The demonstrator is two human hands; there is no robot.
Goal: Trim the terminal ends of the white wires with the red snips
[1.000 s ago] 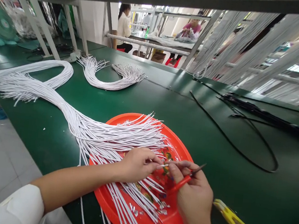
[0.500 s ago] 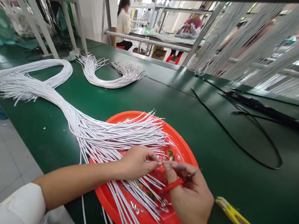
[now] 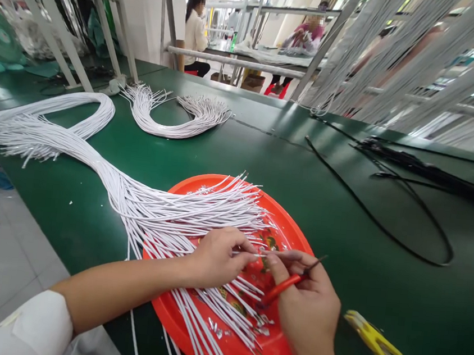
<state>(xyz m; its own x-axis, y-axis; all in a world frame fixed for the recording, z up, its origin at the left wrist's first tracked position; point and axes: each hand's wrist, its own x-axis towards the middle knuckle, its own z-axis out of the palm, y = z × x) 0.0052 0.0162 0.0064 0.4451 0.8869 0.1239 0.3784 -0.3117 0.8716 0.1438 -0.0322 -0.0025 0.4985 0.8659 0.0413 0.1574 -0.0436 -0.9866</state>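
Note:
My left hand (image 3: 222, 258) pinches one white cable (image 3: 259, 255) close to its end, over the tray. My right hand (image 3: 306, 303) holds a small red-handled tool (image 3: 284, 288) with a thin dark pointed tip; its exact kind I cannot make out. Right thumb and forefinger close at the tip of the same cable, just right of the left fingertips. Beneath both hands a bundle of white cables (image 3: 199, 213) fans across a round red tray (image 3: 299, 229). Small silvery scraps (image 3: 216, 329) lie in the tray.
On the green table (image 3: 256, 151) lie another white cable bundle (image 3: 174, 130), black cables (image 3: 428, 169) and a yellow-handled tool (image 3: 374, 341). White cables (image 3: 385, 52) hang from the rack at upper right. Two people sit at a table beyond.
My right fingers have shifted slightly right along the cable, showing a short length between the hands. The red tool has turned, and its dark tip now sticks out past the right fingers.

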